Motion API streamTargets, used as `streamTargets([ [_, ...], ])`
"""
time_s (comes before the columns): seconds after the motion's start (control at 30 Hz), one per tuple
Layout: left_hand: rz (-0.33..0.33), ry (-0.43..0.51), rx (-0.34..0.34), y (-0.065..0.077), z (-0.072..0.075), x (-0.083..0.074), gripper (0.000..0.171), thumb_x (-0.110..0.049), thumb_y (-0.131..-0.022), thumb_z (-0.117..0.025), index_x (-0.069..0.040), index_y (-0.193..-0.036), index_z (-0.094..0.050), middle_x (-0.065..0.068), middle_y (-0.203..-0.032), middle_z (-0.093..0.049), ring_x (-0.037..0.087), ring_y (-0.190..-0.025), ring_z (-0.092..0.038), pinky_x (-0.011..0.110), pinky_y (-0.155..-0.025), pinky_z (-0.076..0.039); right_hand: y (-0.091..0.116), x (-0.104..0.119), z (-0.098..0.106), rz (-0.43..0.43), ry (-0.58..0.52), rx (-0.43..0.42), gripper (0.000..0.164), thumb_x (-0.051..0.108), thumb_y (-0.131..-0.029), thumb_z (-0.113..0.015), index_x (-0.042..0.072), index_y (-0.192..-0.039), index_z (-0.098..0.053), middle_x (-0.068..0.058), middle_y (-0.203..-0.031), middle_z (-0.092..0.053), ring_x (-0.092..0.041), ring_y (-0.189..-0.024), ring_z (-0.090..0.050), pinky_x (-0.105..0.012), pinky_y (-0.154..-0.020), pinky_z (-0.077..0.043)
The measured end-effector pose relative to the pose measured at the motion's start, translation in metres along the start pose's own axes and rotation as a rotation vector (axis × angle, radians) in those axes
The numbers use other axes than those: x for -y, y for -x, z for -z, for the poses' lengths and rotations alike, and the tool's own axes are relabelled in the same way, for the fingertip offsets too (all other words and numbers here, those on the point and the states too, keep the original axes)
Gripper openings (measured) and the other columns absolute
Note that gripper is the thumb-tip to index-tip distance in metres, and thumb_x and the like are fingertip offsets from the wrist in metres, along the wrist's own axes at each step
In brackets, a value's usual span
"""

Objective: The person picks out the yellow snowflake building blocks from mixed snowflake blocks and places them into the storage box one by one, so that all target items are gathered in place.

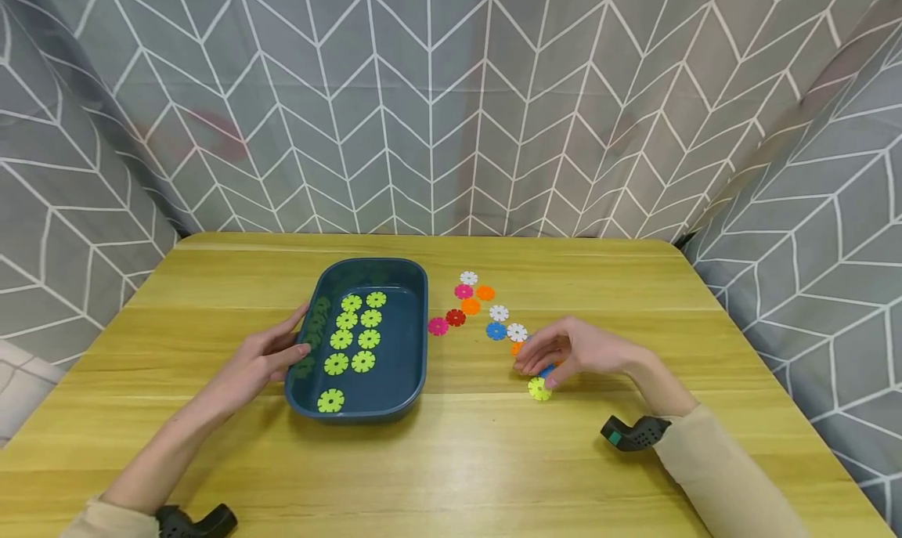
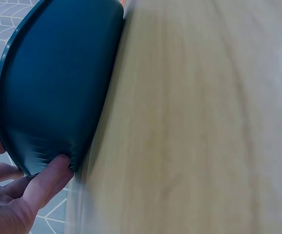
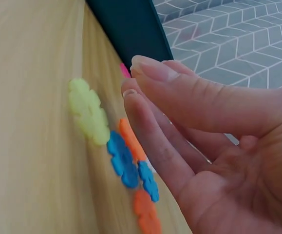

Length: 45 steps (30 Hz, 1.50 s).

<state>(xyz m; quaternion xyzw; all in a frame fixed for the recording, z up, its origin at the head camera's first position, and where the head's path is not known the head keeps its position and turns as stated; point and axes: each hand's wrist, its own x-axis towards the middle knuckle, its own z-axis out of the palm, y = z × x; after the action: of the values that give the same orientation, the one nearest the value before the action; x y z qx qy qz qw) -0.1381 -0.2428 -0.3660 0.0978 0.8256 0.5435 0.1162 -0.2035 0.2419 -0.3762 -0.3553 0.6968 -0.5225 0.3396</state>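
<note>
My left hand (image 1: 257,362) grips the left side of a dark blue plastic tub (image 1: 395,366), thumb over the rim and fingers along the outer wall. In the left wrist view those fingers (image 2: 48,183) press near the tub's lower corner. Several yellow-green notched discs (image 1: 341,340) lie in the tub, roughly in two columns. My right hand (image 1: 581,346) hovers over the right end of a scatter of discs, fingers loosely bent with nothing between them. Close below its fingertips lies a yellow-green disc (image 3: 88,111), beside a blue disc (image 3: 122,158) and an orange disc (image 3: 145,212).
Between tub and right hand lie loose discs: white (image 1: 499,313), orange (image 1: 470,307), pink (image 1: 438,326), dark red (image 1: 456,318) and blue (image 1: 496,331). Everything rests on a wood-grain table (image 1: 451,475). A grey patterned curtain (image 1: 451,107) hangs behind its far edge.
</note>
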Motion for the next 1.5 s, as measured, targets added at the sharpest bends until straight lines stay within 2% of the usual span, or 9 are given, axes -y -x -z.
streamTargets([
  [0.4, 0.001, 0.011, -0.004, 0.000, 0.000, 0.001, 0.066, -0.020, -0.105, -0.049, -0.013, -0.161, -0.014, 0.037, -0.151, -0.035, 0.041, -0.121, -0.059, 0.031, -0.084, -0.059, 0.009, -0.006, 0.001, -0.024, 0.030, 0.013, 0.044, -0.006, -0.083, -0.076, -0.008, -0.125, -0.063, -0.027, -0.124, -0.066, -0.041, -0.114, -0.064, -0.042, -0.095, -0.055],
  [0.73, 0.002, 0.009, 0.002, 0.000, 0.001, 0.001, 0.067, -0.021, -0.106, -0.049, -0.012, -0.161, -0.013, 0.037, -0.151, -0.034, 0.038, -0.120, -0.061, 0.031, -0.083, -0.059, 0.010, -0.007, 0.003, -0.029, 0.079, -0.047, 0.043, -0.003, -0.083, -0.076, -0.007, -0.125, -0.064, -0.025, -0.124, -0.067, -0.038, -0.114, -0.065, -0.040, -0.096, -0.054],
  [0.93, 0.001, 0.002, 0.002, 0.000, 0.001, 0.002, 0.067, -0.021, -0.106, -0.049, -0.012, -0.161, -0.012, 0.037, -0.152, -0.033, 0.042, -0.123, -0.058, 0.031, -0.083, -0.059, 0.010, -0.007, 0.004, -0.038, 0.099, -0.080, 0.042, -0.003, -0.083, -0.077, -0.005, -0.123, -0.065, -0.022, -0.122, -0.068, -0.037, -0.113, -0.065, -0.039, -0.096, -0.054],
  [1.23, 0.004, -0.009, -0.003, 0.000, 0.001, 0.002, 0.066, -0.019, -0.106, -0.048, -0.013, -0.161, -0.012, 0.037, -0.152, -0.032, 0.046, -0.125, -0.055, 0.034, -0.084, -0.060, 0.008, -0.007, 0.001, -0.048, 0.088, -0.053, 0.043, -0.003, -0.082, -0.077, -0.003, -0.123, -0.066, -0.022, -0.122, -0.068, -0.035, -0.111, -0.066, -0.038, -0.095, -0.055],
  [1.33, 0.005, -0.013, -0.003, 0.000, 0.001, 0.002, 0.066, -0.020, -0.106, -0.048, -0.014, -0.161, -0.013, 0.037, -0.153, -0.031, 0.046, -0.126, -0.054, 0.035, -0.084, -0.059, 0.006, -0.009, -0.001, -0.037, 0.106, -0.047, 0.044, -0.002, -0.082, -0.078, -0.004, -0.124, -0.066, -0.020, -0.123, -0.068, -0.032, -0.112, -0.066, -0.035, -0.096, -0.054],
  [1.5, 0.013, -0.024, -0.007, 0.000, 0.001, 0.001, 0.066, -0.021, -0.106, -0.049, -0.015, -0.161, -0.014, 0.035, -0.155, -0.031, 0.049, -0.129, -0.051, 0.034, -0.086, -0.059, 0.005, -0.012, 0.000, -0.024, 0.168, -0.094, 0.043, 0.001, -0.081, -0.079, -0.001, -0.123, -0.067, -0.016, -0.122, -0.070, -0.029, -0.110, -0.066, -0.032, -0.096, -0.053],
])
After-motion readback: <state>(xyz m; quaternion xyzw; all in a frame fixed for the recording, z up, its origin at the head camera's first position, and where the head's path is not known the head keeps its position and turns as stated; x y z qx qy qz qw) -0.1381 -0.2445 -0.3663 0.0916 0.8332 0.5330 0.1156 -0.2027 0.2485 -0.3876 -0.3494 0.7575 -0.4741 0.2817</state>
